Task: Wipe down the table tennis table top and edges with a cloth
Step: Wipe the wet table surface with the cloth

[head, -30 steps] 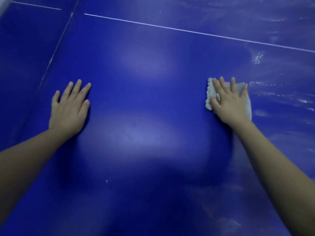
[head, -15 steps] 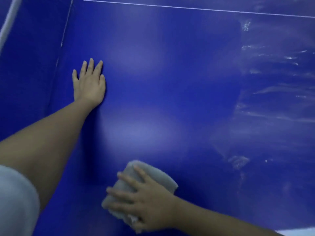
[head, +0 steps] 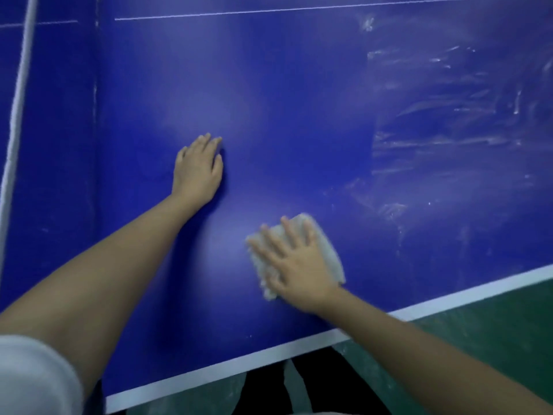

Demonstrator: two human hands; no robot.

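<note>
The blue table tennis table top (head: 299,100) fills most of the view. My right hand (head: 294,265) lies flat with spread fingers on a folded white cloth (head: 327,250), pressing it onto the surface a short way in from the near white edge stripe (head: 463,295). My left hand (head: 199,167) rests flat on the bare table, up and to the left of the cloth. Whitish wet streaks (head: 449,115) cover the right part of the top.
The net's white top band (head: 16,115) runs down the far left. A thin white centre line (head: 269,9) crosses the top of the view. Beyond the near edge lie the green floor (head: 493,339) and my dark trousers (head: 323,381).
My right hand has slid the cloth up and to the right, away from the near edge. The view has shifted, so the table's near white edge and the floor now show.
</note>
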